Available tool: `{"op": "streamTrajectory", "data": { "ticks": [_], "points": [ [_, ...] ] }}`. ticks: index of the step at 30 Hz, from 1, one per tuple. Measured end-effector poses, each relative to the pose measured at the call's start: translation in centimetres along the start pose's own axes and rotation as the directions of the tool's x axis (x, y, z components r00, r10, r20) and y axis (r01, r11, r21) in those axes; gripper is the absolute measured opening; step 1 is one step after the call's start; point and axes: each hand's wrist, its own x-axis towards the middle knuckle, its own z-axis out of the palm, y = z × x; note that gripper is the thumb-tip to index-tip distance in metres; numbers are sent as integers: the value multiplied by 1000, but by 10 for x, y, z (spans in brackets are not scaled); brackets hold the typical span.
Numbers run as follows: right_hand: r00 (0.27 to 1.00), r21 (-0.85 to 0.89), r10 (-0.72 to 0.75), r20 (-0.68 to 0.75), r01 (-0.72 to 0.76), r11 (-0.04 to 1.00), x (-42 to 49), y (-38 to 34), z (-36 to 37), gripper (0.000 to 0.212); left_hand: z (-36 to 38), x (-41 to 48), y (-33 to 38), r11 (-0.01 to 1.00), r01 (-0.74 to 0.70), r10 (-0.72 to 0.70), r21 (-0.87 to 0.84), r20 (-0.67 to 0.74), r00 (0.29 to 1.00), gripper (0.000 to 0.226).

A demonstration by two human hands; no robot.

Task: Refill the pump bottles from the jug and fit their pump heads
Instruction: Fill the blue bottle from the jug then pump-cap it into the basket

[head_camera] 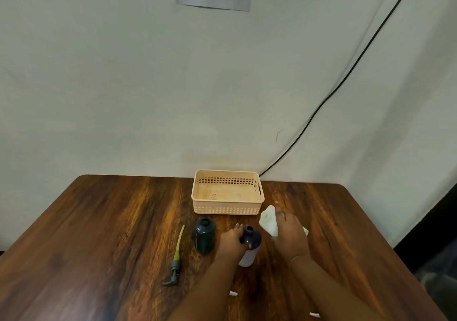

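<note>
Two dark pump bottles stand upright with open necks on the wooden table [99, 221]. The green bottle [204, 234] stands free on the left. My left hand [232, 242] grips the purple bottle [251, 238] at its shoulder. My right hand [289, 231] holds a white translucent jug [268, 219], tilted, with its top just right of the purple bottle's neck. A pump head [174, 267] with a yellow tube lies flat left of the green bottle.
A beige perforated basket [227, 208] sits behind the bottles near the table's far edge. A black cable [346, 76] runs down the wall at the right. Small white bits [233, 293] lie on the table near my forearms.
</note>
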Motion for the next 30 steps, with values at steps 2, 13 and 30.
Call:
{"op": "streamTrajectory", "data": {
  "ticks": [2, 13, 30],
  "points": [
    [982, 145, 186, -41, -178, 973, 3, 4, -1, 81, 0, 0, -1, 1000, 0, 0, 6, 2, 1000, 62],
    [770, 517, 638, 11, -550, 655, -2, 37, 24, 71, 4, 1, -3, 1000, -1, 0, -23, -6, 1000, 65],
    [757, 523, 653, -5, -555, 647, -12, 24, 24, 85, 6, 5, -7, 1000, -1, 1, -2, -5, 1000, 64]
  ]
}}
